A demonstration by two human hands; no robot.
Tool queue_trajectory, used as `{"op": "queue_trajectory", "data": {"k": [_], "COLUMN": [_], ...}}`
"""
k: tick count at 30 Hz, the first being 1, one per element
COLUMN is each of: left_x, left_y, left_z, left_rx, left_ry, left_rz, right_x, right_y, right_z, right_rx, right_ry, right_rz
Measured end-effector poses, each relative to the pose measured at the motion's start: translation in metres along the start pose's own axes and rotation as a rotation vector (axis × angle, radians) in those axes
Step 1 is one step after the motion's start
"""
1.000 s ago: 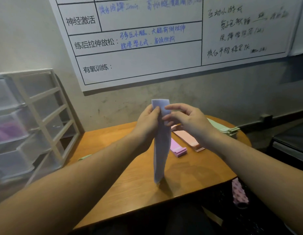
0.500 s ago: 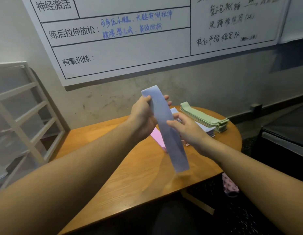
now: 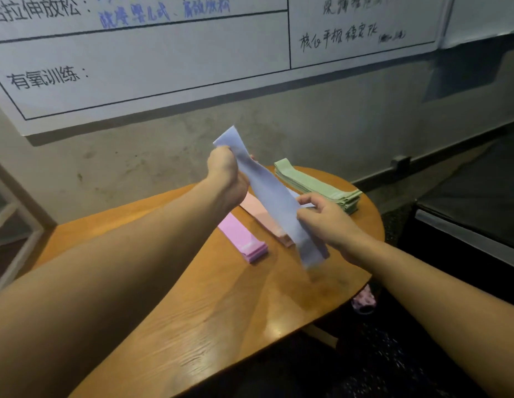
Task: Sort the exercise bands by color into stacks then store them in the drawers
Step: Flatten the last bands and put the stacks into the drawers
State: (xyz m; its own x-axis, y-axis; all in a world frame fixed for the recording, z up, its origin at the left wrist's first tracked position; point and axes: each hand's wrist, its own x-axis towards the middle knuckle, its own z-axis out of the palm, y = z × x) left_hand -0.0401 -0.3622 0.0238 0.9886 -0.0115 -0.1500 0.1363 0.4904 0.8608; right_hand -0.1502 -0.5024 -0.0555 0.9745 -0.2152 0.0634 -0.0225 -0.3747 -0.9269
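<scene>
Holding the blue band (image 3: 274, 196) above the desk (image 3: 235, 311), our left hand (image 3: 227, 175) grips its top and our right hand (image 3: 322, 218) pinches lower down. It looks light and floppy, so we'd keep both ends held.

Round wooden table (image 3: 210, 320) against a rough grey wall (image 3: 322, 124). Above, a large whiteboard (image 3: 169, 61) ruled in boxes with handwriting. Pale shelf frame (image 3: 11, 225) at far left. Dark speckled floor (image 3: 379, 363) below; dim, cool light throughout.
</scene>
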Motion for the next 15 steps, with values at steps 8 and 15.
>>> {"op": "queue_trajectory", "data": {"k": [8, 15], "left_x": [0.086, 0.171], "left_y": [-0.010, -0.042], "left_z": [0.017, 0.018], "left_rx": [0.283, 0.519], "left_ry": [-0.021, -0.030], "left_rz": [0.043, 0.110], "right_x": [0.065, 0.113], "right_y": [0.005, 0.020], "right_z": [-0.030, -0.038], "right_rx": [-0.218, -0.419], "right_ry": [0.095, 0.002], "right_rz": [-0.012, 0.070]}}
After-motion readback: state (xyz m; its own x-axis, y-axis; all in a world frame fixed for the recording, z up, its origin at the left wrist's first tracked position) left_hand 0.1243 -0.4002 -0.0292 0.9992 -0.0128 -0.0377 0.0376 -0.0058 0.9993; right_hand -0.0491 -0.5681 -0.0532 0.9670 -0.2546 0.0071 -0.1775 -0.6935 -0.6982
